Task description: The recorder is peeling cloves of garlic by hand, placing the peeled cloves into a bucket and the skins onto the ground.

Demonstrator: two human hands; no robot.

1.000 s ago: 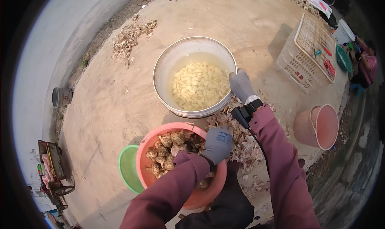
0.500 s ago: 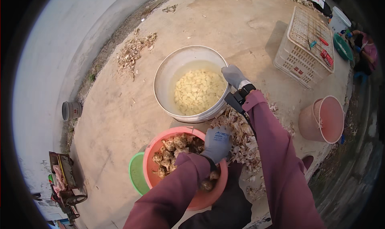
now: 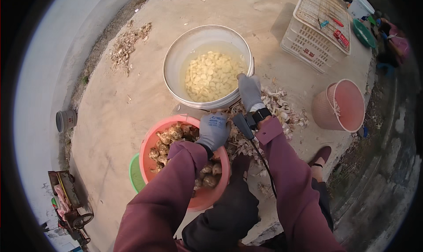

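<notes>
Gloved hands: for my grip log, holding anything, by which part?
Cannot tell: the left hand, over the pink basin, and right hand, at the white bucket, hide any grip.

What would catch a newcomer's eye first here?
Probably the big white bucket at upper middle, its pale cloves in water. Just below it stands a pink basin of dirt-streaked garlic bulbs, the gloved left hand over its far right rim. The gloved right hand is at the bucket's near right edge, beside scattered papery skins.
</notes>
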